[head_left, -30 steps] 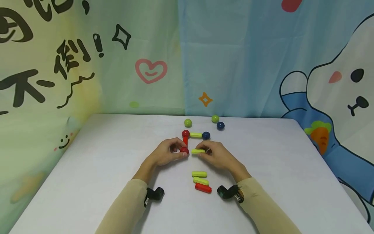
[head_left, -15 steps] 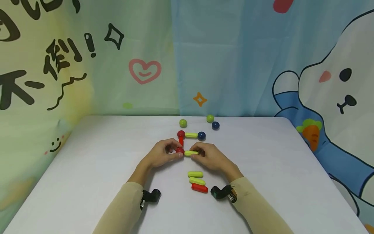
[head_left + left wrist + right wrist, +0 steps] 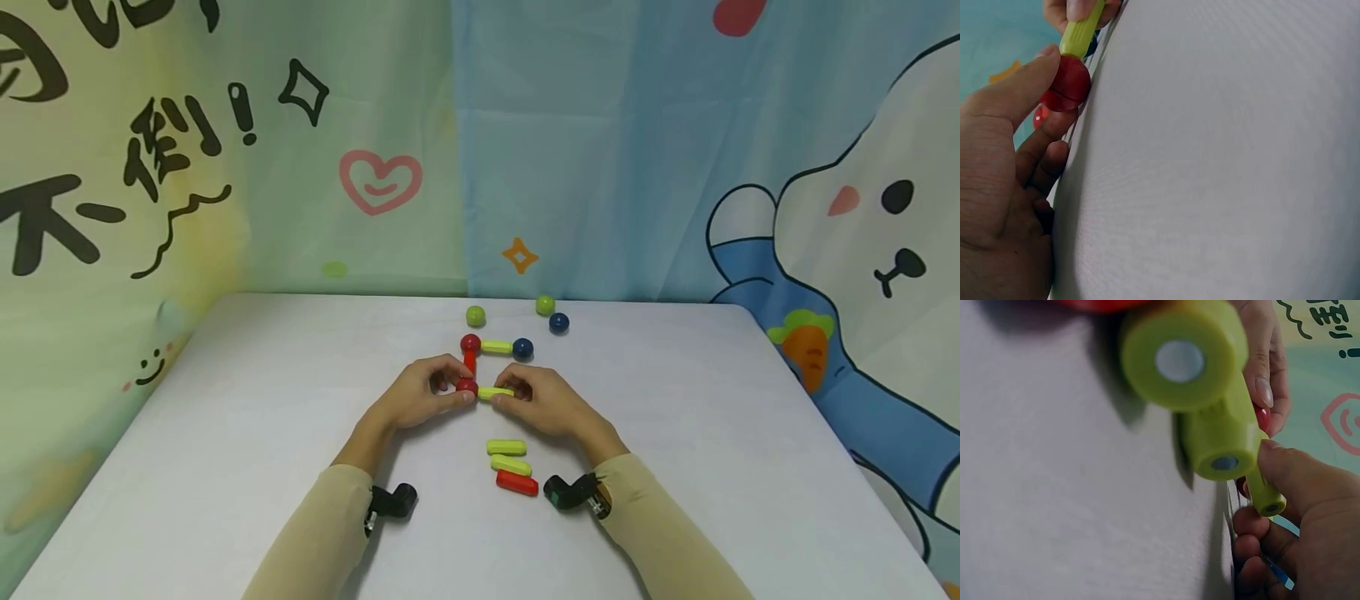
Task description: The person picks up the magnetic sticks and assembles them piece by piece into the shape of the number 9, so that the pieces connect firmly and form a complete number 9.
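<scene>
From the head view, the left hand (image 3: 422, 392) pinches a red ball (image 3: 467, 387) in the middle of the bench (image 3: 247, 433), and the right hand (image 3: 546, 402) pinches a yellow stick (image 3: 491, 392); the gap seen a second ago is gone, and the stick touches the ball. In the left wrist view, the stick's end sits right against the ball. In the right wrist view, the right hand holds the stick's other end, and two more yellow sticks (image 3: 1219, 437) lie near.

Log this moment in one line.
left grip: holds nearer red ball | right grip: pinches lime stick | stick: end touching ball
</scene>
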`<state>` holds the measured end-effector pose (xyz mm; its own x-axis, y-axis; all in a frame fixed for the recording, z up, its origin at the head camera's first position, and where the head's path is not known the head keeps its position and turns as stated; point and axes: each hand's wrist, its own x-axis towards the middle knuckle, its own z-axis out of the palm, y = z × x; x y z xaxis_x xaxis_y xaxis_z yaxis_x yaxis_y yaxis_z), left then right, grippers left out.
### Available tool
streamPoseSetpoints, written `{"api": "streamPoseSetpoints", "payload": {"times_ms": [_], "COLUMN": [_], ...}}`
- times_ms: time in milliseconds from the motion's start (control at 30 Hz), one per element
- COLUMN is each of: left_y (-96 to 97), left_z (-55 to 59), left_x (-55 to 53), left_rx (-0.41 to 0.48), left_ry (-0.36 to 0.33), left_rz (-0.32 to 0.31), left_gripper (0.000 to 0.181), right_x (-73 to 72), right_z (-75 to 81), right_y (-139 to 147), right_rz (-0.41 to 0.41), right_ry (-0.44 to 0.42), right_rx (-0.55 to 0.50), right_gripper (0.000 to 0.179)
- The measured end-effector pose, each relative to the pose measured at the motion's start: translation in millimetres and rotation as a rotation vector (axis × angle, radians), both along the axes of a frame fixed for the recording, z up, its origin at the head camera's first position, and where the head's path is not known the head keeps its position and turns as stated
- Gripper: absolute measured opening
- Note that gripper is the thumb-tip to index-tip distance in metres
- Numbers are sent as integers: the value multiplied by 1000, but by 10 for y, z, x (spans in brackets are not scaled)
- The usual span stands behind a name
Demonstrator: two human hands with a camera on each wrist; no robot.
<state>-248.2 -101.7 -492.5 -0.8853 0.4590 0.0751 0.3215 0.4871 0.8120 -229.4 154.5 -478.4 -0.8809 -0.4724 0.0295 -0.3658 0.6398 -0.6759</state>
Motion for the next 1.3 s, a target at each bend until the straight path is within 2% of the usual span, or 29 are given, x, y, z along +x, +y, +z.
{"api": "streamPoseSetpoints", "payload": {"times_ms": [367, 567, 833, 1100, 1300], "left_y": [24, 69, 54, 40, 45], "left_z": [-20, -34, -20, -18, 14], "left_x": [5, 23, 27, 40, 45], "left_rx": [-1, -1, -67, -88, -90], "left_ry": [-1, 0, 65, 104, 112], "left_rz": [15, 25, 47, 51, 36], "left_gripper": [27, 32, 34, 36, 33], "right_x": [-15, -11, -62, -64, -36], "right_z": [-14, -24, -83, -88, -81], "right_y": [32, 105, 176, 153, 143], "right_rz": [-33, -25, -19, -14, -29], "right_ry": [43, 20, -57, -74, -55], "right_rx": [24, -3, -146, -149, -137], "right_gripper": [17, 16, 16, 15, 15]}}
